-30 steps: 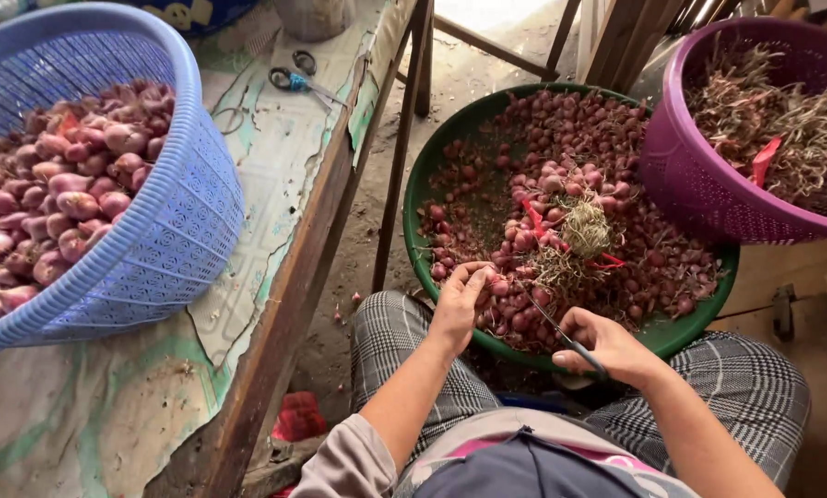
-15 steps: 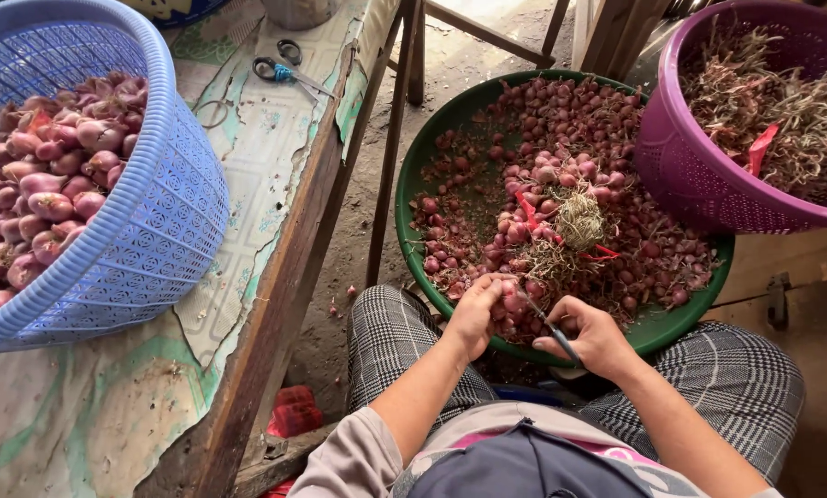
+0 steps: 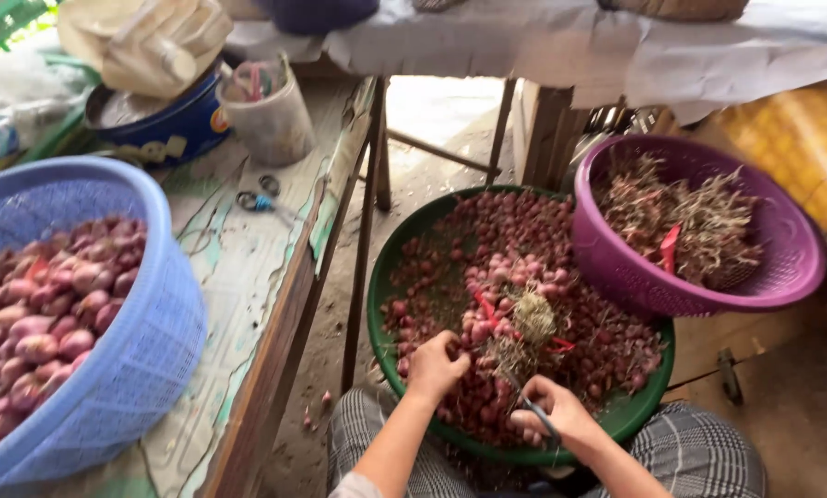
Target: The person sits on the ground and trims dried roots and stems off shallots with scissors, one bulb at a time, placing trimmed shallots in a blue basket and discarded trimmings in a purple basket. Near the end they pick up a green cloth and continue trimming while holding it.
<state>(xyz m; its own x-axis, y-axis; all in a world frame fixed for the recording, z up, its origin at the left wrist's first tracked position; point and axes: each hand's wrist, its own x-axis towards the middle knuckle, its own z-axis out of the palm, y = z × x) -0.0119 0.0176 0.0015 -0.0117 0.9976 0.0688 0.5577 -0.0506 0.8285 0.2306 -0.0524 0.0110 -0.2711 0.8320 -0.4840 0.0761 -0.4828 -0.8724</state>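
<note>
A green basin (image 3: 384, 304) full of small red shallots (image 3: 533, 240) rests on my lap. My left hand (image 3: 435, 366) is closed around a shallot at the near side of the pile. My right hand (image 3: 554, 414) grips a small dark-bladed knife (image 3: 535, 409) just beside it, over the basin's front rim. A tuft of dry roots (image 3: 531, 318) lies on the shallots in front of both hands.
A purple basket (image 3: 782, 277) of cut roots and stems overlaps the basin's right rim. On the wooden bench at left stand a blue basket (image 3: 146, 369) of peeled shallots, scissors (image 3: 259, 197), a grey cup (image 3: 271, 120) and a blue tin (image 3: 169, 129). Bare ground lies between.
The view has tilted up, showing more of the bench and a covered table behind. Both hands stay at the basin's near side, close together.
</note>
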